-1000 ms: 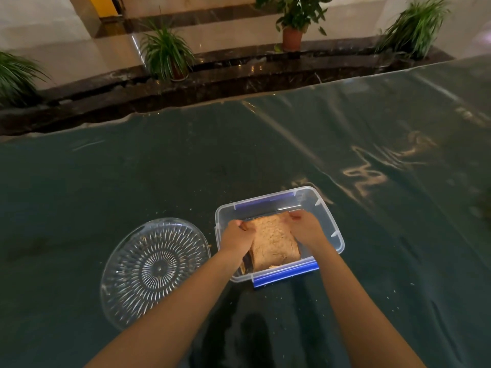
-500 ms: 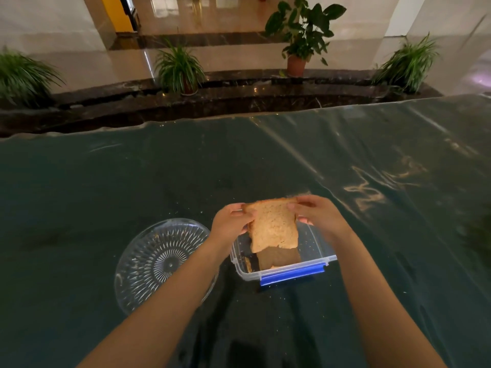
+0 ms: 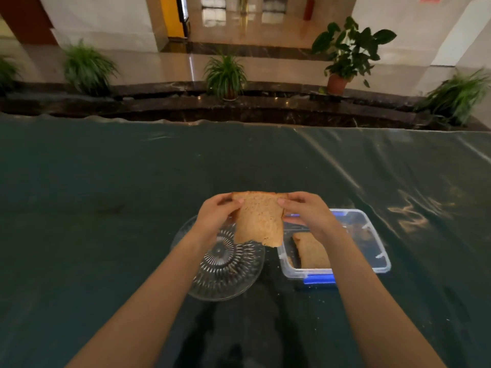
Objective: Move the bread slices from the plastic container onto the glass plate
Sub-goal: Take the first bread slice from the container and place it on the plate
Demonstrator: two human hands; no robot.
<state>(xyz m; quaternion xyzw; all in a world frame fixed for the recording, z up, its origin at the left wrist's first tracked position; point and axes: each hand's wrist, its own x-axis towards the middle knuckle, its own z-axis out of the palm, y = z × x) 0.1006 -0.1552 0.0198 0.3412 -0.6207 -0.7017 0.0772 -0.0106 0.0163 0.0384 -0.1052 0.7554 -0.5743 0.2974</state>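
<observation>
A brown bread slice (image 3: 259,220) hangs upright in the air, pinched at its top corners by my left hand (image 3: 216,215) and my right hand (image 3: 305,212). It hovers over the right part of the ribbed glass plate (image 3: 225,272), which lies bare on the table. To the right stands the clear plastic container (image 3: 377,251) with blue clips; another bread slice (image 3: 310,251) lies inside it at the left end, partly hidden by my right forearm.
The table is covered by a dark green glossy sheet (image 3: 106,208) with crumbs near the container. Beyond its far edge run a dark stone ledge (image 3: 265,112) and several potted plants (image 3: 225,73).
Both hands lifted the slice out of the container and carried it left, so it now hangs above the plate. The camera view shifted, and the plate and container appear further right.
</observation>
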